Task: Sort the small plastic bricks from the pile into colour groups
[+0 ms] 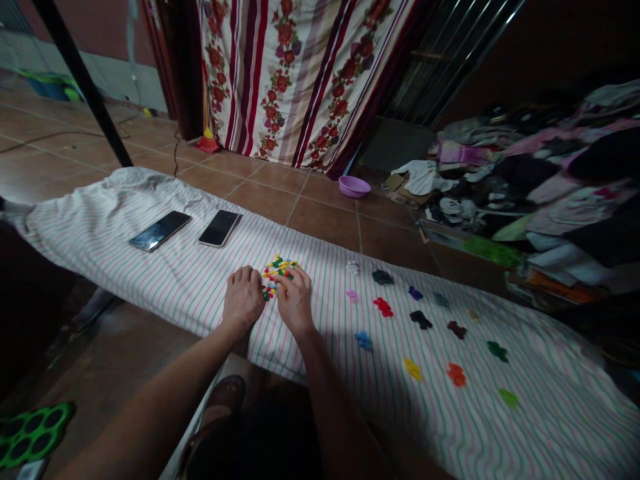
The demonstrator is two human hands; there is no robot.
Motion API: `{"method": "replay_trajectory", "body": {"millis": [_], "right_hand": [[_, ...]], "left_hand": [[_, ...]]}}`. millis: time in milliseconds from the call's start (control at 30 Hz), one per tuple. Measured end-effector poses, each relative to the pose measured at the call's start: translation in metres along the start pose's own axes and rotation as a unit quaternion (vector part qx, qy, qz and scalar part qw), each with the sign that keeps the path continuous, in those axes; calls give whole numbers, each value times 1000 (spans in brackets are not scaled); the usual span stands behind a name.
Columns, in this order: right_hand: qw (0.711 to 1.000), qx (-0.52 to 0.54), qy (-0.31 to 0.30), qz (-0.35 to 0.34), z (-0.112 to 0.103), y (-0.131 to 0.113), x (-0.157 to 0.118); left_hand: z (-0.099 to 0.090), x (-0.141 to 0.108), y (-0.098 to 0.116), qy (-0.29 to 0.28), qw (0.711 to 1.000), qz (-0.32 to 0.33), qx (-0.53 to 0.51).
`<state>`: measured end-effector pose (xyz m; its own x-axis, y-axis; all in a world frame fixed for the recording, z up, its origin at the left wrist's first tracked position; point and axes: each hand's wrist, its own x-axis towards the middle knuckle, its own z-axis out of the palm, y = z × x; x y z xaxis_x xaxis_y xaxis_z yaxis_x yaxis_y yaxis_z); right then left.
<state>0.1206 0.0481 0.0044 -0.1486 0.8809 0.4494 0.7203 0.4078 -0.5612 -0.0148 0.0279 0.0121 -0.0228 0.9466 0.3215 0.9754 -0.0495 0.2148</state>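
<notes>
A mixed pile of small coloured pieces (278, 267) lies on the striped cloth (330, 333), between my two hands. My left hand (244, 293) rests at the pile's left edge with its fingers curled down; what it holds, if anything, is hidden. On the right side of the pile, my right hand (295, 290) has its thumb and fingers drawn together over the pieces, too small to make out between the fingertips. Separate single-colour clusters sit to the right, among them a red one (383, 307), a blue one (363, 341), a yellow one (413, 369) and an orange one (457, 375).
Two phones, one (160, 231) farther left and one (220, 228) nearer the pile, lie on the cloth. Beyond it, a purple basin (355, 187) stands on the tiled floor before a floral curtain (300, 80). Heaped clothes (525, 160) fill the right background.
</notes>
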Motion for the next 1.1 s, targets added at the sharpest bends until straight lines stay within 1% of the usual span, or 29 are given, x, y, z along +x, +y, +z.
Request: {"method": "replay_trajectory", "body": {"millis": [167, 300, 367, 467, 533, 633, 800, 867, 967, 1100], "right_hand": [[999, -12, -43, 5, -1, -6, 1], [999, -19, -29, -3, -2, -10, -1], [999, -33, -42, 5, -4, -15, -1], [995, -47, -77, 30, -4, -21, 0], [994, -46, -85, 45, -3, -24, 2], [995, -37, -79, 57, -1, -25, 2], [997, -7, -58, 40, -1, -26, 4], [998, 5, -51, 31, -4, -27, 6], [998, 15, -55, 19, -11, -27, 9], [998, 2, -56, 27, -21, -24, 10]], "left_hand": [[-1, 1, 0, -3, 1000, 2, 7], [-3, 1, 2, -6, 1000, 4, 16], [-5, 0, 2, -7, 1000, 6, 21], [-6, -1, 2, -10, 999, 4, 32], [-6, -2, 1, -10, 999, 10, 39], [-6, -2, 0, -7, 999, 20, 48], [-7, -2, 1, -7, 998, 17, 58], [-6, -2, 1, -2, 998, 18, 58], [-4, -1, 0, 5, 998, 18, 56], [-2, -1, 0, 4, 998, 11, 61]]}}
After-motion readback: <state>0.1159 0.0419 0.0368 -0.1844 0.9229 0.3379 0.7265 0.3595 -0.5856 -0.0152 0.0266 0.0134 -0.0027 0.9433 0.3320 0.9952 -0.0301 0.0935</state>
